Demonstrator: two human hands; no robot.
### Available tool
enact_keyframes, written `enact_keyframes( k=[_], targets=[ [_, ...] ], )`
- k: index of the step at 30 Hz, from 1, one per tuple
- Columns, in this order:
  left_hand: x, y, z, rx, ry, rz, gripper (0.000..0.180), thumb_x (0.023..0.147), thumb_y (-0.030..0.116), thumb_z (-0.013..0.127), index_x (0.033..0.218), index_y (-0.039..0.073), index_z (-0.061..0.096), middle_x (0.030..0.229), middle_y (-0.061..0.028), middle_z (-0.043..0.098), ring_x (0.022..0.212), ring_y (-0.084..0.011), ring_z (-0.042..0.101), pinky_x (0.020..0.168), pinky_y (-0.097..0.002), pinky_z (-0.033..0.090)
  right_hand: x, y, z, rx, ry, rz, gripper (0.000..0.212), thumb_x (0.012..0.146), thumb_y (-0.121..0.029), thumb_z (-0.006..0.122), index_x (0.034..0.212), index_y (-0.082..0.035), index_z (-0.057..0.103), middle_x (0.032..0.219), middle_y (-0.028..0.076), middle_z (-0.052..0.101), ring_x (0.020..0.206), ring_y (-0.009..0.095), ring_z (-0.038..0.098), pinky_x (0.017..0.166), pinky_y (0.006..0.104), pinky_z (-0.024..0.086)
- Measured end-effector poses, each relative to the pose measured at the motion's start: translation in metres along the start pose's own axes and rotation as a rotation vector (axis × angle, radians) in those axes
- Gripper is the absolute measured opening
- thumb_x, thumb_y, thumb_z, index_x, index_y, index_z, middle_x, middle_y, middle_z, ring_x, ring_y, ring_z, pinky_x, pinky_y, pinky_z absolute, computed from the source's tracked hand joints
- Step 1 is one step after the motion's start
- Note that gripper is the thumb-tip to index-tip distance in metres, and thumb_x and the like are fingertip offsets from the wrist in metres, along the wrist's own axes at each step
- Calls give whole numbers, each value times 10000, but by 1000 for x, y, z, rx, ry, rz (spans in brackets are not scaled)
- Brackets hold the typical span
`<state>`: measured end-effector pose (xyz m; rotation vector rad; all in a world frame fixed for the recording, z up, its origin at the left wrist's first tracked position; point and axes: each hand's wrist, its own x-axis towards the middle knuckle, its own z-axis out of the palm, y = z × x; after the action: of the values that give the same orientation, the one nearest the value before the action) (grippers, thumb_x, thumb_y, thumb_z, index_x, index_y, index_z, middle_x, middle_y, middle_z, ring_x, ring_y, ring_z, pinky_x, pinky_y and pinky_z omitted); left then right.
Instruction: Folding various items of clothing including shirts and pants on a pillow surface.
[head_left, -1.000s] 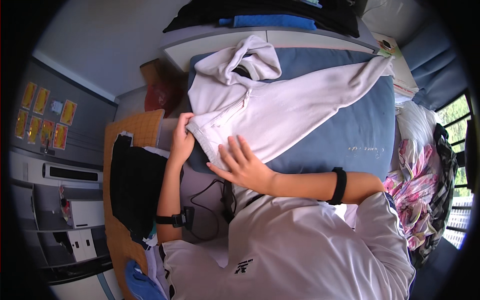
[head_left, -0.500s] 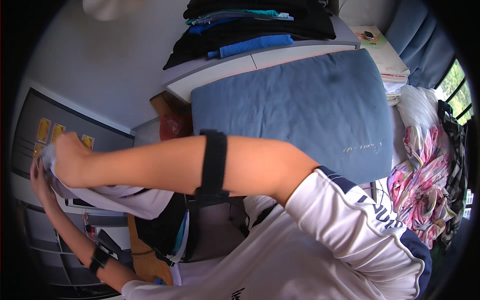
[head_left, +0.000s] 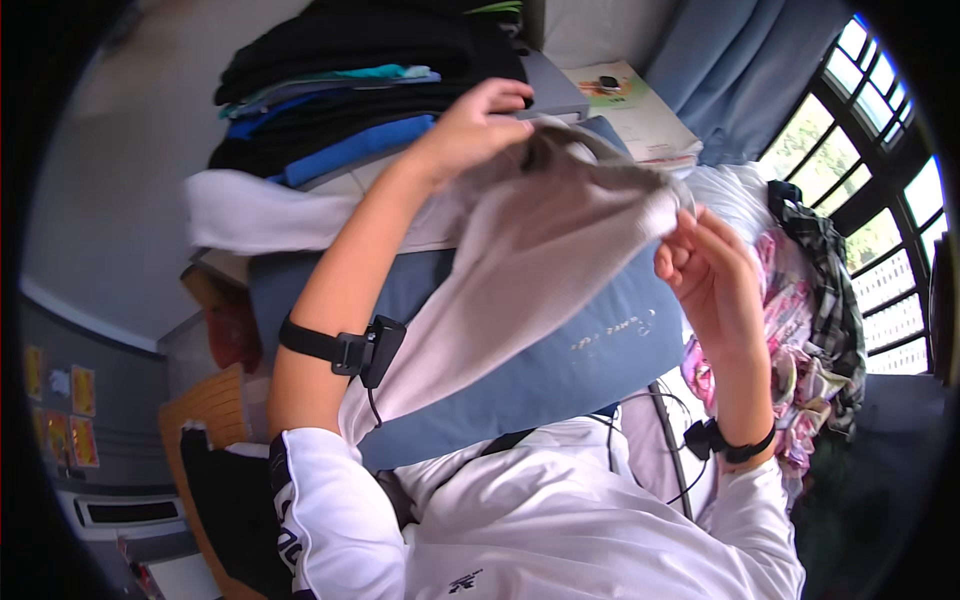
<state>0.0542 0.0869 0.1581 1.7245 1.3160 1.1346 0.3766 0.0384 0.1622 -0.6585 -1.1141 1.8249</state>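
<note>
A pale grey-pink garment [head_left: 540, 250] hangs spread between my two hands, above a blue-grey padded mat [head_left: 610, 350]. One long part of it slopes down toward my left elbow, and another stretches out to the left behind my left forearm. I cannot tell if these are sleeves or trouser legs. My left hand [head_left: 475, 130] is closed at the garment's upper left edge, with part of the grip hidden. At the upper right edge, my right hand [head_left: 710, 260] pinches the cloth between thumb and fingers. Black straps with small devices circle both my forearms.
Folded dark and blue clothes [head_left: 350, 95] are stacked at the back left. Beside them lie papers [head_left: 640, 120] with a small black object [head_left: 608, 83] on top. Floral cloth [head_left: 790, 340] and a checked cloth [head_left: 830, 270] lie right, near the window [head_left: 880, 200]. A wooden chair [head_left: 200, 400] stands left.
Both hands have moved from the far left to over the mat, bringing the garment along. The garment, bunched before, is now spread out. My view has turned to the right.
</note>
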Motion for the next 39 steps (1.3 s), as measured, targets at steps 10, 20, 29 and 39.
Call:
enact_keyframes(
  k=[10, 20, 29, 39],
  targets=[
    [-149, -106, -138, 1124, 119, -143, 431, 882, 290, 758, 1253, 94, 661, 1180, -66, 673, 1166, -242, 614, 1208, -474, 203, 14, 85, -136, -731, 492, 44, 314, 965, -218, 660, 1217, -38, 609, 1034, 56, 664, 875, 156, 660, 741, 299, 500],
    [-233, -133, -157, 769, 544, -205, 626, 746, 43, 841, 1326, 44, 605, 1260, -146, 621, 1169, -332, 602, 1013, -394, 470, 148, 73, -31, -1861, -220, -775, 464, 811, -203, 780, 1239, -117, 623, 1215, 107, 622, 1158, 321, 576, 971, 411, 470],
    [-289, -50, -217, 887, 579, -200, 364, 736, -49, 791, 1036, -15, 587, 1069, -104, 605, 999, -264, 602, 908, -319, 474, 239, 63, -59, -981, 205, -264, 278, 1019, -216, 596, 1215, -32, 667, 935, 124, 701, 802, 214, 661, 667, 371, 496],
    [-369, -99, -227, 1389, 358, -676, 519, 801, -120, 635, 1278, 81, 597, 1367, -136, 549, 1285, -362, 519, 1087, -433, 437, 262, 46, -42, -1204, 98, 55, 600, 937, -529, 659, 1315, -63, 653, 1043, 139, 714, 967, 258, 701, 801, 390, 593]
  ],
)
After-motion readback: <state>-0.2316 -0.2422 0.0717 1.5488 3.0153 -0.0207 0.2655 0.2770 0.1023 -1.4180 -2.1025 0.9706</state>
